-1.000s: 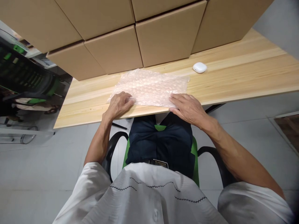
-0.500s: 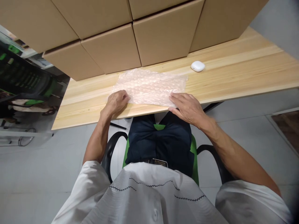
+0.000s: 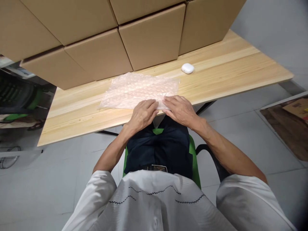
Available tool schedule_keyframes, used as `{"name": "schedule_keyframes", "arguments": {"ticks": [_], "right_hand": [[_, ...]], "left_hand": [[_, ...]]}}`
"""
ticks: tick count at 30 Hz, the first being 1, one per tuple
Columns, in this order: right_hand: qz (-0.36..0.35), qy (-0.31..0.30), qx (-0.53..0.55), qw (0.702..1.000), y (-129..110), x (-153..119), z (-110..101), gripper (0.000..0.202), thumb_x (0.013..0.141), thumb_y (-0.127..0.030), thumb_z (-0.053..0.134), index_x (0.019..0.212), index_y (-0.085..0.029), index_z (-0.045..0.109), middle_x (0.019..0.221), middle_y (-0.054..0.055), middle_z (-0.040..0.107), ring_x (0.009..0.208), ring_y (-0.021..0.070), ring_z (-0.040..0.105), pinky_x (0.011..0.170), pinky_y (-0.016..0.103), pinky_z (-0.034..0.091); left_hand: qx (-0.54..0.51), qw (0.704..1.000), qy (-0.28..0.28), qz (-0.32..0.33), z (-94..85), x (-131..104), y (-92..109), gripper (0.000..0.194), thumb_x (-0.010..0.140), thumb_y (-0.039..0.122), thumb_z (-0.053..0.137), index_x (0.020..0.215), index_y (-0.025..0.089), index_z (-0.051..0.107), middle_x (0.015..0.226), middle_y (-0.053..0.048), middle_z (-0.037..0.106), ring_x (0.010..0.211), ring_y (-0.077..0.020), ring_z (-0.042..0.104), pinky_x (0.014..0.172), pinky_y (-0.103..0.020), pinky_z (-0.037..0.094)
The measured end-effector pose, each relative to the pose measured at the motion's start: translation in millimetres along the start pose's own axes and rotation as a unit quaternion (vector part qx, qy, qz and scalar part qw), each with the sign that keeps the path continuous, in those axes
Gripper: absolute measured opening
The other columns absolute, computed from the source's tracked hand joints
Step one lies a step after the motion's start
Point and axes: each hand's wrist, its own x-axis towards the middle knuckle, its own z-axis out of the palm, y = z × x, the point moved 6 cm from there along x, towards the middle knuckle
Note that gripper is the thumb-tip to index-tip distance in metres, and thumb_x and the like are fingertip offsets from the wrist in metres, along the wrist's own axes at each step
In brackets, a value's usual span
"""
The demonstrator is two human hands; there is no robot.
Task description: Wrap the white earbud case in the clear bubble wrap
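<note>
A sheet of clear bubble wrap (image 3: 134, 89) lies flat on the light wooden table (image 3: 216, 77), close to its near edge. My left hand (image 3: 143, 114) rests palm down on the wrap's near right part, fingers together. Just to its right, my right hand (image 3: 179, 109) also presses flat on the wrap's near right corner. The two hands almost touch each other. Neither hand grips anything.
Several large cardboard boxes (image 3: 149, 38) are stacked along the back of the table. A small white case (image 3: 187, 68) lies right of the wrap. I sit on a green chair (image 3: 194, 160) with black armrests. A brown mat (image 3: 286, 125) lies on the floor at right.
My left hand has slid right along the wrap's near edge, from its left corner to beside my right hand. The view has shifted a little to the right.
</note>
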Motion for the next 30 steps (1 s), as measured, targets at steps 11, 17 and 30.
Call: {"name": "schedule_keyframes", "arguments": {"ticks": [11, 17, 30], "right_hand": [[0.007, 0.011, 0.023, 1.000, -30, 9, -12, 0.049, 0.127, -0.039, 0.045, 0.131, -0.018, 0.088, 0.136, 0.015, 0.090, 0.118, 0.0347, 0.076, 0.103, 0.053, 0.060], [-0.001, 0.045, 0.132, 0.990, 10, -7, -33, 0.048, 0.125, -0.036, 0.044, 0.154, -0.024, 0.081, 0.159, 0.013, 0.082, 0.145, 0.0353, 0.074, 0.126, 0.061, 0.056], [-0.157, -0.109, 0.099, 0.977, -8, 4, -14, 0.075, 0.108, -0.020, 0.070, 0.181, -0.025, 0.055, 0.198, 0.017, 0.039, 0.185, 0.0441, 0.035, 0.144, 0.075, 0.040]], "left_hand": [[-0.002, 1.000, 0.015, 0.002, -2.5, 2, -16, 0.033, 0.113, 0.022, 0.052, 0.126, 0.024, 0.082, 0.145, -0.016, 0.086, 0.136, -0.0313, 0.082, 0.138, -0.062, 0.050], [-0.186, 0.982, -0.028, -0.030, -33.8, -51, -56, 0.031, 0.111, 0.036, 0.058, 0.118, 0.028, 0.087, 0.148, -0.011, 0.088, 0.148, -0.0287, 0.081, 0.150, -0.067, 0.034], [-0.450, 0.878, -0.144, -0.077, -62.4, -64, -101, 0.045, 0.099, 0.072, 0.082, 0.080, 0.033, 0.090, 0.113, -0.016, 0.094, 0.138, -0.0398, 0.085, 0.141, -0.071, 0.043]]}}
